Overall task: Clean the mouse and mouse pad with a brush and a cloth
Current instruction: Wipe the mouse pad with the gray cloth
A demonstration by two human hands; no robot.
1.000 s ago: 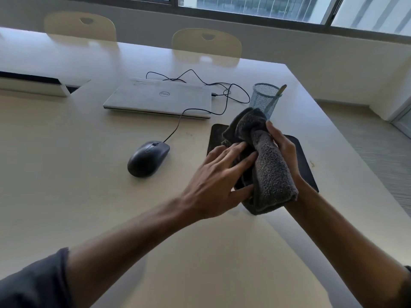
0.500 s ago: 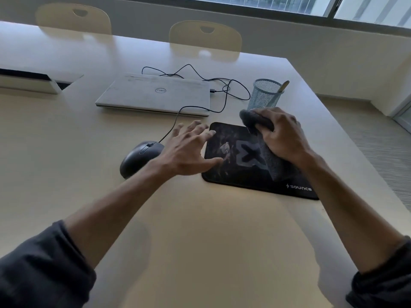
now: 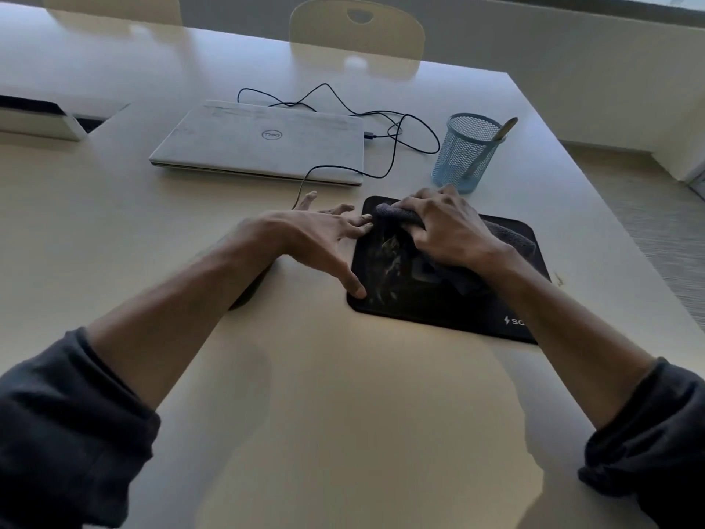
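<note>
Right hand: the right hand (image 3: 446,232) lies on the mouse pad with its fingers curled over a dark grey cloth (image 3: 511,238); the grip is clenched round the bunched front end of the cloth and presses it down on the pad.
Left hand: the left hand (image 3: 313,238) is spread flat, fingers straight and apart, grip released and grasping nothing; its thumb tip rests on the pad's left edge and its fingertips touch the pad's far left corner, the palm over the bare counter just beside the pad.
Cloth: bunched under the right hand, one end poking out ahead of the knuckles, the rest trailing behind the hand toward the pad's right side, all of it lying on the pad.
Mouse pad: the black mouse pad (image 3: 385,288) lies flat on the counter to the right of centre, with a faded print on its surface and a white logo at its near right corner, partly hidden by the right forearm.
Mouse: the black mouse (image 3: 248,294) sits left of the pad, almost wholly hidden under the left forearm; only a dark edge shows.
Cable: a black cable (image 3: 396,147) loops across the counter between the laptop and the pen cup.
Laptop: a closed silver Dell laptop (image 3: 263,141) lies beyond the hands.
Pen cup: a blue mesh pen cup (image 3: 467,152) stands just beyond the pad's far edge, with a brush handle (image 3: 503,128) leaning out of it.
Counter: a pale counter (image 3: 343,414) carries everything.
Chair: a cream chair (image 3: 356,30) stands at the far side.
</note>
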